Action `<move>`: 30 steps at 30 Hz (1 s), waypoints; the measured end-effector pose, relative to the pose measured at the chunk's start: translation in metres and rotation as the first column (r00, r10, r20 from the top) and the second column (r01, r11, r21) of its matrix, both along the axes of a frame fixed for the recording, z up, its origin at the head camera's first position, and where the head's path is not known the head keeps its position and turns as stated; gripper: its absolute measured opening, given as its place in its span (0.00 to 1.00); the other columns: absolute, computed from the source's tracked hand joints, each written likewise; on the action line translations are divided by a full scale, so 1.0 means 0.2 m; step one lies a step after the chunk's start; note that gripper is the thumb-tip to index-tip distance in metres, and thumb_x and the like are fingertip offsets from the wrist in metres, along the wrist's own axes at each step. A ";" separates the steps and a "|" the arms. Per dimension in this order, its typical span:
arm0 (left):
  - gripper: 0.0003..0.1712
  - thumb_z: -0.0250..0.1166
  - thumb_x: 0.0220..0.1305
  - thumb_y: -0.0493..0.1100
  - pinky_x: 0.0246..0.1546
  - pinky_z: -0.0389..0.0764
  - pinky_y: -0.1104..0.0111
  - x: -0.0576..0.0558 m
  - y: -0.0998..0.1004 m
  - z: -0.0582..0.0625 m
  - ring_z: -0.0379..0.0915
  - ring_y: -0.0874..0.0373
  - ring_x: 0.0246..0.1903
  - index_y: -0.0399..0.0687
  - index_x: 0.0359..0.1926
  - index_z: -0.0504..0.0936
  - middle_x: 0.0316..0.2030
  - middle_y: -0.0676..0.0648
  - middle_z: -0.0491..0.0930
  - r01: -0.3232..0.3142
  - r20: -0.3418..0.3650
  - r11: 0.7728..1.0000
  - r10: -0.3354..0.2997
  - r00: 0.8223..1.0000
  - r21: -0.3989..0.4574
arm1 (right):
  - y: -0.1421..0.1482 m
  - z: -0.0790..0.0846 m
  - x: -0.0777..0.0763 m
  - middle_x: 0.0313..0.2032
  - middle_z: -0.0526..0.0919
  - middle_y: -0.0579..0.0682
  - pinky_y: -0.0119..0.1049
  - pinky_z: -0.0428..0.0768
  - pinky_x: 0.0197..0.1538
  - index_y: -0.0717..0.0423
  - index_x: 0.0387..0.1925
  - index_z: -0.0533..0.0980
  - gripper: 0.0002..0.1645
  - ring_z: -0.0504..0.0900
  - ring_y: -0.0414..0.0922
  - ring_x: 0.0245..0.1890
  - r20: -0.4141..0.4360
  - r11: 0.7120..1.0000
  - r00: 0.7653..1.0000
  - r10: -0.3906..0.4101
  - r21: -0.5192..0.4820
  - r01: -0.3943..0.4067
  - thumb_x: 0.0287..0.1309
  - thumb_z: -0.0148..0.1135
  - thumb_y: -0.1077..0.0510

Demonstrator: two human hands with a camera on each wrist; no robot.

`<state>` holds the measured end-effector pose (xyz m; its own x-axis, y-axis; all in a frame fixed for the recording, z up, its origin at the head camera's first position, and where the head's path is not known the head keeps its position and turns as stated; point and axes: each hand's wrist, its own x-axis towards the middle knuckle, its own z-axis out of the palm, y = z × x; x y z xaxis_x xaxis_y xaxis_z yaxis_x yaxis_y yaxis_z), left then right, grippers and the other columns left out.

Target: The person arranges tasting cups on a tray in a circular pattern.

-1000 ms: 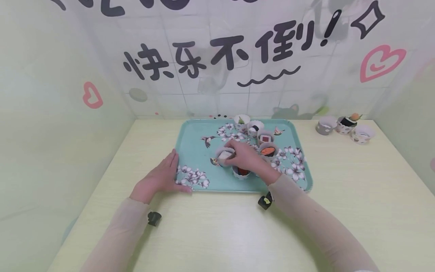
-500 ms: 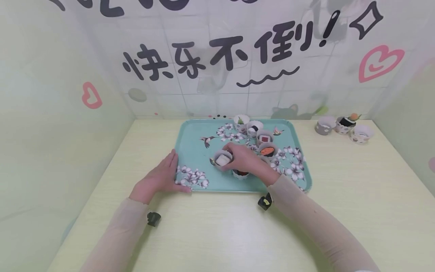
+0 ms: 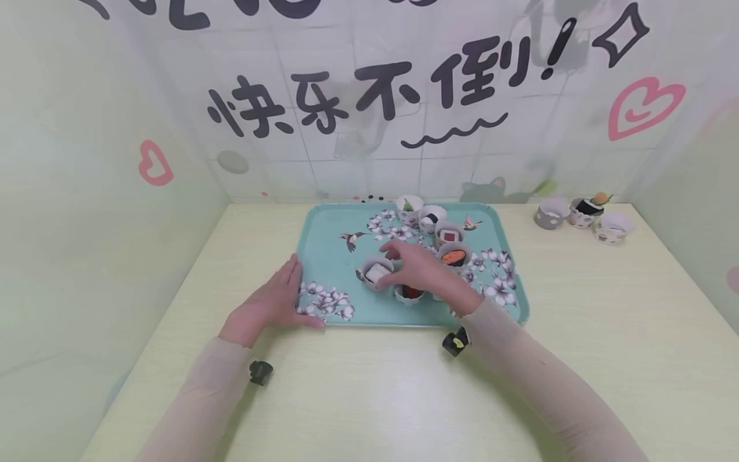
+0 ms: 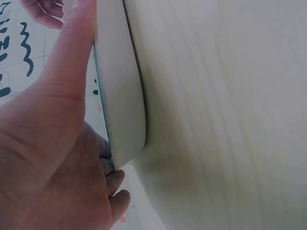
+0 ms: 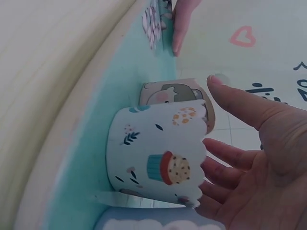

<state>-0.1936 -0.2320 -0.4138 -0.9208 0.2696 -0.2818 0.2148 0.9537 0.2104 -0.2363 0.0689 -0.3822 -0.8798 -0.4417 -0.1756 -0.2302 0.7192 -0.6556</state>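
Note:
A blue flowered tray (image 3: 323, 250) lies on the table. My left hand (image 3: 270, 303) rests at its front left corner, fingers straight along the left side and thumb along the front edge. My right hand (image 3: 420, 264) hovers over the tray, thumb and fingers spread apart around the rim of a paper cup (image 3: 377, 273) with a white piece in it. In the right wrist view, that pinkish cup (image 5: 158, 92) stands behind a white cupcake-print cup (image 5: 153, 148), with the thumb apart from its rim. A cup with a dark red filling (image 3: 409, 300) is just under the right hand.
Several more filled paper cups, among them one with an orange-topped piece (image 3: 453, 258), curve along the tray's right half. At the table's back right stand a grey cup (image 3: 552, 213), a cup with a black-wrapped piece (image 3: 584, 212) and a pale cup (image 3: 613, 228).
My right hand set the cup with the white piece down slightly left and toward the front, then spread its fingers and let go. My left hand has stayed at the tray corner.

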 end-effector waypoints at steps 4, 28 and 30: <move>0.85 0.71 0.38 0.79 0.76 0.53 0.44 0.00 0.00 0.00 0.34 0.33 0.78 0.28 0.77 0.36 0.78 0.30 0.32 -0.003 -0.001 1.000 0.003 1.000 0.004 | 0.03 0.03 0.00 0.62 0.78 0.53 0.50 0.78 0.64 0.51 0.68 0.68 0.42 0.76 0.51 0.63 0.000 0.999 1.000 -0.005 -0.036 0.005 0.56 0.73 0.44; 0.84 0.72 0.40 0.78 0.76 0.53 0.44 0.01 0.01 0.01 0.35 0.33 0.78 0.27 0.76 0.38 0.78 0.29 0.33 0.014 -0.009 1.000 -0.013 1.000 0.014 | 0.36 0.13 -0.06 0.63 0.76 0.59 0.53 0.76 0.66 0.59 0.66 0.69 0.36 0.74 0.58 0.65 -0.062 0.981 0.987 -0.148 -0.134 0.139 0.61 0.69 0.49; 0.84 0.72 0.40 0.78 0.76 0.53 0.44 0.01 0.01 0.01 0.35 0.33 0.78 0.27 0.76 0.37 0.78 0.29 0.32 0.012 -0.009 1.000 -0.012 1.000 0.013 | 0.40 0.14 -0.06 0.62 0.77 0.59 0.53 0.78 0.65 0.59 0.65 0.69 0.36 0.75 0.58 0.64 -0.066 0.977 0.982 -0.177 -0.135 0.167 0.61 0.69 0.49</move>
